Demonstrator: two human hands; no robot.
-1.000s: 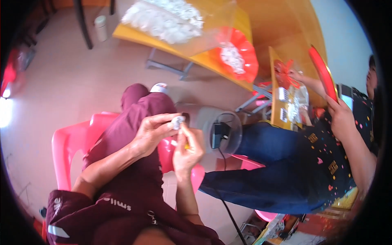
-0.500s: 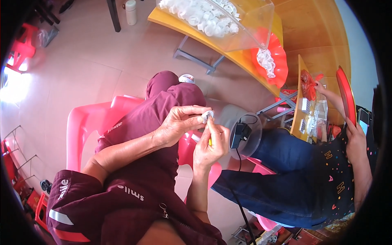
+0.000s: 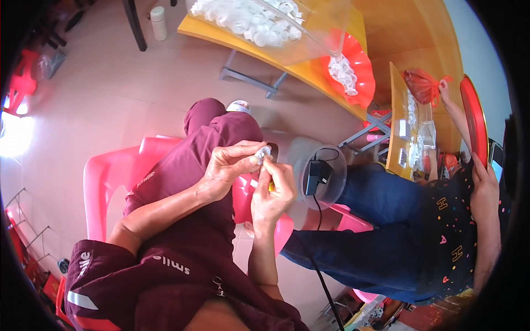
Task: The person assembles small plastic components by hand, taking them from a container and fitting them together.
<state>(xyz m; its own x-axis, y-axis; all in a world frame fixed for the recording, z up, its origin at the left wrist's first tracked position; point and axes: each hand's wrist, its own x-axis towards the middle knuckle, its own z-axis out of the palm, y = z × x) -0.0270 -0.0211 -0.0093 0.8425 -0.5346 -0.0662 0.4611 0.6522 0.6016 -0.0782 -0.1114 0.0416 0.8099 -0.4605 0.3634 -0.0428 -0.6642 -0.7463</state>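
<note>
My left hand (image 3: 227, 166) pinches a small round white plastic piece (image 3: 264, 151) between thumb and fingers, above my lap. My right hand (image 3: 277, 193) meets it there, its thumb and index fingertip pressed together at the piece's near side. A small yellow object (image 3: 271, 187) shows within the curled right hand; most of it is hidden by the fingers, so its kind cannot be told. Just right of my hands, a clear plastic tub (image 3: 338, 179) has a black power adapter (image 3: 316, 177) with a cable at its rim.
A yellow table (image 3: 212, 38) ahead carries a clear bin (image 3: 326, 41) of white plastic pieces and a red scalloped bowl (image 3: 364, 83). At right, a co-worker in jeans (image 3: 381, 248) holds a round red tray (image 3: 473, 118) and a red plastic bag (image 3: 422, 85). A pink chair (image 3: 102, 182) stands left.
The whole view has shifted a little, while my hands stay together at the white piece. The co-worker has lifted the red bag off the shelf area, and the red tray has tilted slightly.
</note>
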